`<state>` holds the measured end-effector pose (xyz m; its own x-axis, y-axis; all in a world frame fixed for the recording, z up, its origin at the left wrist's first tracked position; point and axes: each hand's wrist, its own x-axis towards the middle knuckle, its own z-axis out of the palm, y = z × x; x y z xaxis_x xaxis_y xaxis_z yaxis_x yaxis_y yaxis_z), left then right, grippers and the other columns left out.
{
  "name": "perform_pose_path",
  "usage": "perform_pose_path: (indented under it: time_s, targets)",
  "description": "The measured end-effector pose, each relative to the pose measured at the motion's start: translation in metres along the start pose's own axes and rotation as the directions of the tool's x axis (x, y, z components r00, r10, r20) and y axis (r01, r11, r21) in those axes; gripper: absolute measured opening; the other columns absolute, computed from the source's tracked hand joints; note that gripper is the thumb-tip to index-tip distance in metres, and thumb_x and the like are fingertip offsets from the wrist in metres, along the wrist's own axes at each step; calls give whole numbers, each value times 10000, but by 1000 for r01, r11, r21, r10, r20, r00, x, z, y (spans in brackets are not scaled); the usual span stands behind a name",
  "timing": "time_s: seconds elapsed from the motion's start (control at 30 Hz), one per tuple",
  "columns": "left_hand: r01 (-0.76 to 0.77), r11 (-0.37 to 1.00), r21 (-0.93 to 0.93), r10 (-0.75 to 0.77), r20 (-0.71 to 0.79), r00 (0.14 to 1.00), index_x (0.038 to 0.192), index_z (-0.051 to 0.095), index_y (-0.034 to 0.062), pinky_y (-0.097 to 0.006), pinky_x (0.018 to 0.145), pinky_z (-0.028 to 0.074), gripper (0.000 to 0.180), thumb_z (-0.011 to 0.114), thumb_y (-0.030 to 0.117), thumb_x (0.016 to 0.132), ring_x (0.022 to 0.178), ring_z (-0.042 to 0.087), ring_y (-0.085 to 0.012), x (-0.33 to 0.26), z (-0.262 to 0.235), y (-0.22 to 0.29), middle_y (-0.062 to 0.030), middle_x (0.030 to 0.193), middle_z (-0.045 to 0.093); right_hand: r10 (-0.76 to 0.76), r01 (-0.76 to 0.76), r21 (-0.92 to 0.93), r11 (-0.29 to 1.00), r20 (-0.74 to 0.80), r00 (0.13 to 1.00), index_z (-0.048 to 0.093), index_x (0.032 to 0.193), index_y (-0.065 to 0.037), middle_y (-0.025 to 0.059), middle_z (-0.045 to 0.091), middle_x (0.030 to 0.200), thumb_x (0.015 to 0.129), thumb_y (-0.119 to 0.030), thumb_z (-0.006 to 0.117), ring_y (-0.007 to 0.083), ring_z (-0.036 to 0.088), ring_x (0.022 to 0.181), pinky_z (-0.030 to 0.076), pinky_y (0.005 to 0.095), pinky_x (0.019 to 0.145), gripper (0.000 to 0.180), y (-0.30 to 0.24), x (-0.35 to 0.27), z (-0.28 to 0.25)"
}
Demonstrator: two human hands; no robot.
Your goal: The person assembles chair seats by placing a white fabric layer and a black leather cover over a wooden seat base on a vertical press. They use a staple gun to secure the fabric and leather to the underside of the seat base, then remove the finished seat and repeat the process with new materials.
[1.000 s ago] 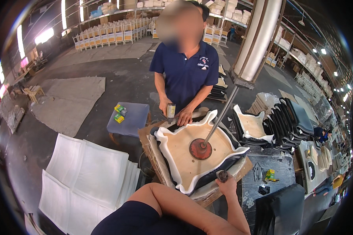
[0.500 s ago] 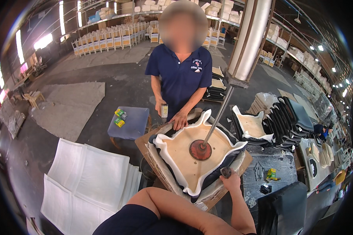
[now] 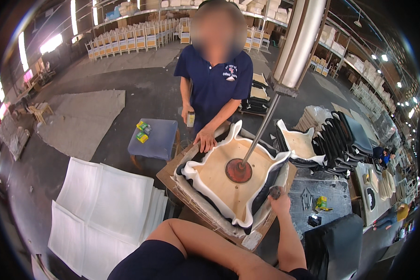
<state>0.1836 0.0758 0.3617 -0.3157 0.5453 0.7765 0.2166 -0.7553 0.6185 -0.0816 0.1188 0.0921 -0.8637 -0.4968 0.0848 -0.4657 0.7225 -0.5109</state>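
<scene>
My right hand (image 3: 280, 204) is closed around a dark hand tool (image 3: 276, 192), its blunt end up, beside the right edge of a seat panel. My left forearm (image 3: 210, 240) crosses low in the view; its hand is not visible. The wooden seat panel (image 3: 214, 186) lies underside up, with white padding (image 3: 198, 202) curling over its rim and black cover material around it. A red disc (image 3: 238, 171) on a metal rod (image 3: 261, 129) presses on its middle. Across from me, a person's hand (image 3: 205, 139) rests at the panel's far left edge; the other holds a stapler-like tool (image 3: 190, 119).
A brown board (image 3: 172, 176) lies under the panel. At left are a blue padded stool (image 3: 153, 138) with small green-yellow boxes and white sheets (image 3: 112, 205). To the right are a plastic-covered table (image 3: 333, 189), stacked black seats (image 3: 338, 140) and black cushions (image 3: 336, 247).
The seat panel and board have turned slightly under the disc. My right hand with the tool has moved a little right and up. The other person's hands have shifted left.
</scene>
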Motion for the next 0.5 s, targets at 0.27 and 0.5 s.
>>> perform_pose_path:
  time_s: [0.27, 0.5]
  targets:
    - [532, 494, 687, -117, -554, 824, 1145, 725, 77, -498, 948, 538, 271, 714, 320, 1027, 1032, 702, -344, -114, -52, -37, -104, 1054, 741, 178, -163, 408, 898, 2, 984, 756, 1087, 10, 119, 768, 850, 869, -235, 920, 241, 723, 678, 546, 376, 602, 367, 63, -2, -58]
    - [832, -454, 320, 133, -899, 418, 1244, 702, 118, -529, 1043, 467, 358, 758, 310, 946, 1211, 601, -354, -329, -75, -52, -111, 1238, 658, 145, -369, 655, 659, 370, 918, 753, 1096, 17, 25, 719, 800, 905, -73, 881, 110, 636, 578, 517, 293, 523, 247, 11, -135, -83]
